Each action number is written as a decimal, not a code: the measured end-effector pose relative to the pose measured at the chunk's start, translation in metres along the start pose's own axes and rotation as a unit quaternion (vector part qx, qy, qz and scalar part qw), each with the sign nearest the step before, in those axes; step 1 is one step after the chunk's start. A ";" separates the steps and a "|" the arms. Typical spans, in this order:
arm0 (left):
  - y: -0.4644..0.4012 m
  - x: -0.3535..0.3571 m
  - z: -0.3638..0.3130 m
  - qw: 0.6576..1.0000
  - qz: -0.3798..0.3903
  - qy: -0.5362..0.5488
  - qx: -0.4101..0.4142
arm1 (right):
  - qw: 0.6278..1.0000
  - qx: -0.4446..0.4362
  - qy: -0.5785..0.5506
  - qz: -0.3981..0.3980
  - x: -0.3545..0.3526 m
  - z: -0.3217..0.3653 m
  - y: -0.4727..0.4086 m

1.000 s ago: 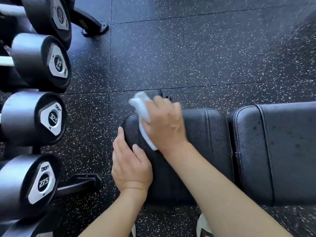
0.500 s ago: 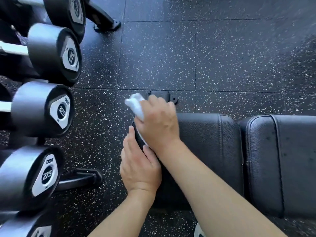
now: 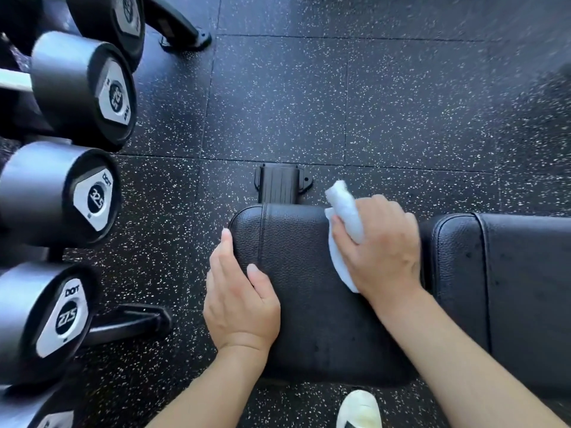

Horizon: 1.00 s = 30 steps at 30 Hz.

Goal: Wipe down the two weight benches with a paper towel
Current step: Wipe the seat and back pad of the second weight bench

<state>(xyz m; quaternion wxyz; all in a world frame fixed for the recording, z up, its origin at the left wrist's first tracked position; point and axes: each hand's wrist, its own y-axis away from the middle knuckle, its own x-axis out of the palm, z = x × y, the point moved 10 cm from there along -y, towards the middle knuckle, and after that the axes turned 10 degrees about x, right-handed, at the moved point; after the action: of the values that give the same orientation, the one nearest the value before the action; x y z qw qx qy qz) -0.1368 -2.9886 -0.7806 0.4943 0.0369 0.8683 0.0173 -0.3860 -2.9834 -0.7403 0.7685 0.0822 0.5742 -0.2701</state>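
I see my right hand (image 3: 381, 245) gripping a bunched white paper towel (image 3: 344, 233) pressed on the far right corner of the black seat pad (image 3: 302, 273). My left hand (image 3: 239, 298) rests on the pad's left edge, fingers straight, holding nothing. The back pad (image 3: 509, 288) lies just beside it.

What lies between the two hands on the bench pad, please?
In the head view, only bare black pad lies between the left hand and the right hand, which holds the paper towel.
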 end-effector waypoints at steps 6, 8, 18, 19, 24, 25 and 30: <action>0.001 -0.001 0.000 1.000 -0.008 -0.006 -0.008 | 0.997 -0.038 -0.042 0.055 0.042 0.098 -0.014; 0.001 -0.002 -0.001 1.000 -0.012 -0.005 -0.004 | 0.995 -0.067 -0.045 0.063 0.050 0.122 -0.018; 0.000 -0.003 0.000 1.000 -0.017 -0.008 -0.007 | 0.995 -0.084 -0.062 0.006 0.009 0.004 -0.029; 0.000 -0.003 0.000 1.000 -0.017 -0.009 -0.007 | 0.997 -0.066 -0.049 0.009 0.010 -0.001 -0.032; 0.001 -0.002 0.000 1.000 -0.016 -0.002 -0.002 | 0.999 0.000 -0.028 0.016 0.013 0.025 -0.019; 0.001 0.000 0.002 1.000 -0.009 -0.002 -0.004 | 0.999 -0.006 -0.030 0.012 0.014 0.038 -0.010; -0.002 -0.003 0.003 1.000 -0.009 0.015 0.001 | 0.996 -0.060 -0.060 0.006 0.027 0.107 0.026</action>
<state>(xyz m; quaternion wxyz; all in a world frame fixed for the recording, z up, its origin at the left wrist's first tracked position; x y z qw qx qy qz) -0.1333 -2.9905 -0.7796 0.4816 0.0296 0.8758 0.0129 -0.2780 -3.0172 -0.7355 0.8068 0.0231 0.5414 -0.2352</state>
